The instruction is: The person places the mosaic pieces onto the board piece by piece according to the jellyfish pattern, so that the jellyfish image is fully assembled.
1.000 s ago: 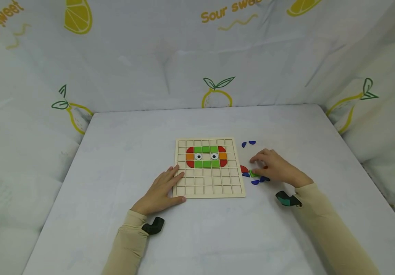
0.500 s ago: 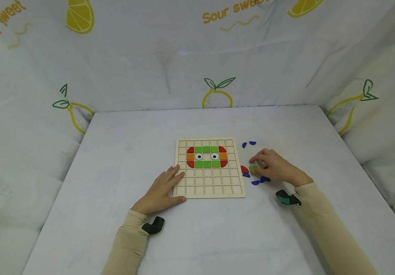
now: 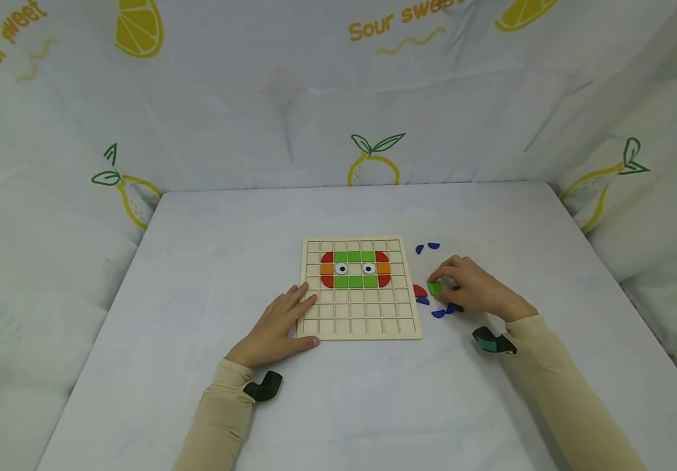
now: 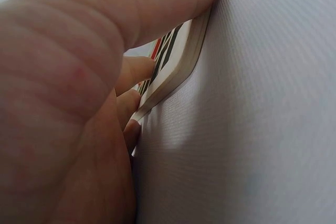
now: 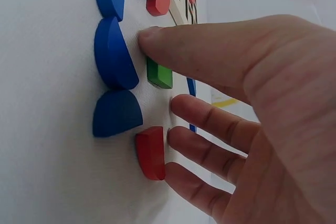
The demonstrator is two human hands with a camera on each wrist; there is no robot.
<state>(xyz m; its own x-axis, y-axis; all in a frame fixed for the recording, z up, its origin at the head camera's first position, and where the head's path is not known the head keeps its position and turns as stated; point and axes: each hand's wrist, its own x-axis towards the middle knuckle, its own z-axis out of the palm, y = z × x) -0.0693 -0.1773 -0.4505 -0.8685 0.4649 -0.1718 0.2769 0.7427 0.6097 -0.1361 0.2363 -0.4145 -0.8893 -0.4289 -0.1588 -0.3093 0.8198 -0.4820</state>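
**Green tile in the right hand's pinch, board pinned by the left**

Right hand [image 3: 475,288] sits on the worktop [image 3: 197,261] just right of the grid board [image 3: 360,327]. Thumb and forefinger pinch a small green tile [image 3: 435,287]; the wrist view shows the tile [image 5: 159,74] under the thumb, still low against the cloth. Remaining fingers [image 5: 210,121] spread loosely, one near a red piece [image 5: 150,152].

Loose pieces cluster around that hand: blue half-rounds [image 5: 113,53] beside the tile, a red quarter-round [image 3: 418,290] close to the board edge, two more blue bits [image 3: 426,247] further back. Likely kept here as a stock within easy reach.

Left hand [image 3: 279,324] lies flat, fingers straight, over the board's near left corner; thumb along its front edge [image 4: 181,59]. Reads as bracing, so the board does not slide.

On the board: a green, red and orange face with two eye tiles [image 3: 354,268], lower rows bare
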